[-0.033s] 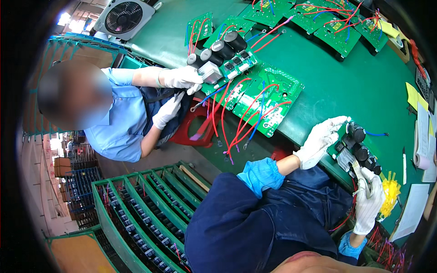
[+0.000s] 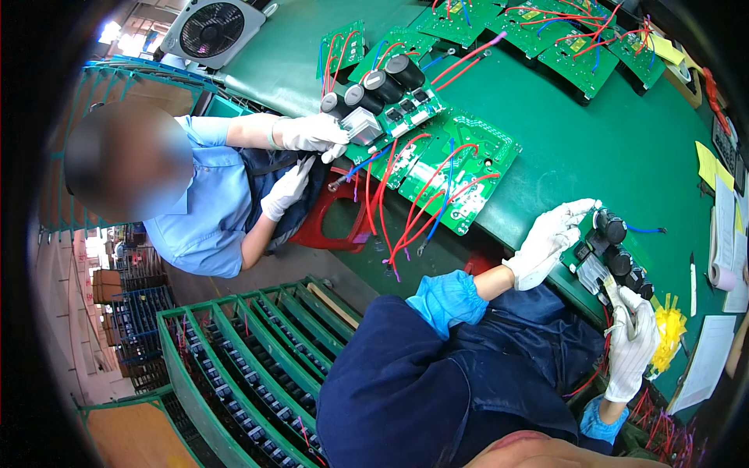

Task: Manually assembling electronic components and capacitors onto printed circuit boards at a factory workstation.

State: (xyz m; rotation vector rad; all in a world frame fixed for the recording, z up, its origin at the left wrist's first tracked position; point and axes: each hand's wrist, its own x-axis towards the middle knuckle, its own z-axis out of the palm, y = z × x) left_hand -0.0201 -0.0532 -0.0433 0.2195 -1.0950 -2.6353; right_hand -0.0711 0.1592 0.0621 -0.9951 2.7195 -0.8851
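A green circuit board (image 2: 641, 253) with several black capacitors and grey metal blocks is between my gloved hands, at the right edge of the bench. My left hand (image 2: 546, 242) grips its far-left edge, with the fingers stretched along it and the tips near the upper corner. My right hand (image 2: 630, 339) pinches the near edge, thumb and fingers closed beside a grey block. A blue wire (image 2: 646, 230) sticks out on the far side. Red wires (image 2: 587, 381) hang below the board near my right wrist. Its underside is hidden.
At left a co-worker's gloved hand (image 2: 312, 134) touches another capacitor board (image 2: 406, 111). A wired board (image 2: 460, 168) overhangs the bench edge. More boards (image 2: 538, 31) lie at the back. Yellow strips (image 2: 669, 335), a pen (image 2: 693, 287) and papers (image 2: 706, 359) lie right. A green rack (image 2: 234, 366) stands lower left.
The co-worker's board and its hanging wires have shifted slightly. My hands and the board between them look the same.
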